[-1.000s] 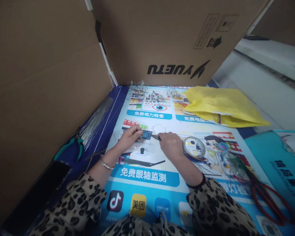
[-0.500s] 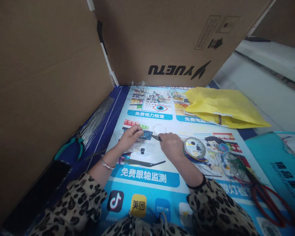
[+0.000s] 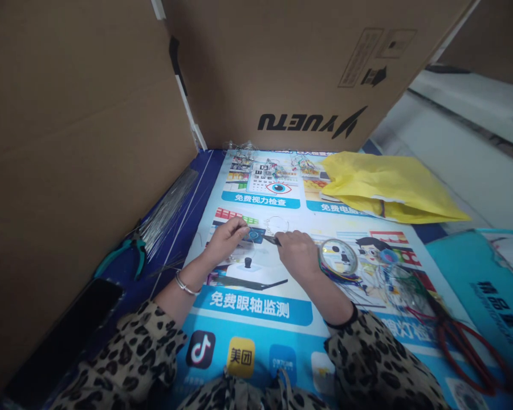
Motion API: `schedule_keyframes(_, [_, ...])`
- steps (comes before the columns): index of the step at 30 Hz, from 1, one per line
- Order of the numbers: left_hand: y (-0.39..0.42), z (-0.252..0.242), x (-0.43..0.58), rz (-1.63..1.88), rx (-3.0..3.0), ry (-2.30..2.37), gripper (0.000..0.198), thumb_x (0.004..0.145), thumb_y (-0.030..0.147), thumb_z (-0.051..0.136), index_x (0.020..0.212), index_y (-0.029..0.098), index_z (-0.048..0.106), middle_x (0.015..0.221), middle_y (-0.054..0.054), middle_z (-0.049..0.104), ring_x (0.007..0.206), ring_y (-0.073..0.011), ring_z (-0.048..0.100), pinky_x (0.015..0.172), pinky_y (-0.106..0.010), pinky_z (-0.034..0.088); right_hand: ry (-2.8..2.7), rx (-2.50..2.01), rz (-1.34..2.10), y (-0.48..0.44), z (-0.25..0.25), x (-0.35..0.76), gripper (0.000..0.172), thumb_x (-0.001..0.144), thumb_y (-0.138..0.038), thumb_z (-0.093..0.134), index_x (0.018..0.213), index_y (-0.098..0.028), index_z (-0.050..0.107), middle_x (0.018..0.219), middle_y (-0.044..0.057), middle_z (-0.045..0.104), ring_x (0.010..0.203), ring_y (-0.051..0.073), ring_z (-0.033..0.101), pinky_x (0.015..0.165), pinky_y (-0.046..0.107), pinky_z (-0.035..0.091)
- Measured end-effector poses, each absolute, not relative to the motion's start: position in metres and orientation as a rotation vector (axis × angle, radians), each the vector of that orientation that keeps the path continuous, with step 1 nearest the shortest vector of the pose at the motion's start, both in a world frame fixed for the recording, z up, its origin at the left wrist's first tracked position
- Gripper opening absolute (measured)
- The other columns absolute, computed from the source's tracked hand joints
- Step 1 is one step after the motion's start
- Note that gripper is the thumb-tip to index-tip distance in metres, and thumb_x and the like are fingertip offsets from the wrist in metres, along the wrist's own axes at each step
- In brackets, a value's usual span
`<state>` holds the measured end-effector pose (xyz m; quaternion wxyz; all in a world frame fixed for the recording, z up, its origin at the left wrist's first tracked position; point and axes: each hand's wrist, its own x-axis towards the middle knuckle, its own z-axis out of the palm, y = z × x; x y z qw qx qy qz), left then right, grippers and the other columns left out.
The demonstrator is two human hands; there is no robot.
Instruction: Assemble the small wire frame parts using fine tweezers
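My left hand (image 3: 226, 239) is closed, thumb and fingertips pinched on a thin wire (image 3: 253, 249) that curves down below them. My right hand (image 3: 298, 250) wraps round a tool whose dark pointed tip (image 3: 272, 240) looks like needle-nose pliers; the handles are hidden in the palm. That tip points left toward my left fingertips, with a small gap between. A loop of fine wire (image 3: 277, 220) lies on the printed sheet just beyond my hands. To the right of my right hand sits a round clear spool (image 3: 338, 256) with coloured strands beneath it.
Cardboard walls stand at left and back. Teal-handled pliers (image 3: 142, 259), straight wires (image 3: 171, 205) and a black phone-like slab (image 3: 68, 341) lie left. A yellow bag (image 3: 393, 185), red-handled scissors (image 3: 465, 347) and a teal pouch (image 3: 474, 279) are right. Tangled wire pieces (image 3: 303, 163) lie at the back.
Both hands stay nearly where they were. The dark tool tip has shifted very slightly to the left; the wire's curve below my left fingers shows a little differently.
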<state>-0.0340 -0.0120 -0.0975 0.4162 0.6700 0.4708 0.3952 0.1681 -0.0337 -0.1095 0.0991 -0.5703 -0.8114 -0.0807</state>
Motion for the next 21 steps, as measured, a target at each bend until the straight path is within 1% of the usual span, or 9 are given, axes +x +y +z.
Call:
schedule_keyframes(8, [-0.0132,-0.0984,-0.0331,1.016,1.702,1.201,0.020,0.082,0.034,0.046,0.072,0.017,0.049,0.065,0.002,0.051,0.062,-0.0102,0.046,0.062,-0.022,0.036,-2.394,-1.661,-0.294,-0.0346,-0.1076,0.1687,0.017,0.079,-0.017,0.047,0.089,-0.020,0.061,0.072,0.004,0.061,0.076,0.018,0.047,0.067,0.032,0.021])
schedule_keyframes(13, [-0.0139,-0.1000,-0.0330,1.019,1.671,1.193,0.019,0.082,0.035,0.046,0.074,0.017,0.050,0.065,0.002,0.051,0.061,-0.0103,0.048,0.061,-0.023,0.038,-2.386,-1.634,-0.350,-0.0354,-0.1061,0.1689,0.018,0.081,-0.017,0.044,0.085,-0.020,0.061,0.070,0.004,0.060,0.075,0.018,0.046,0.067,0.032,0.021])
schedule_keyframes(21, [-0.0131,-0.1021,-0.0322,1.017,1.735,1.258,0.018,0.081,0.033,0.046,0.073,0.017,0.050,0.062,0.003,0.050,0.059,-0.0101,0.046,0.058,-0.022,0.036,-2.364,-1.675,-0.183,-0.0345,-0.1075,0.1652,0.018,0.078,-0.020,0.051,0.092,-0.021,0.062,0.073,0.003,0.062,0.076,0.017,0.049,0.069,0.029,0.024])
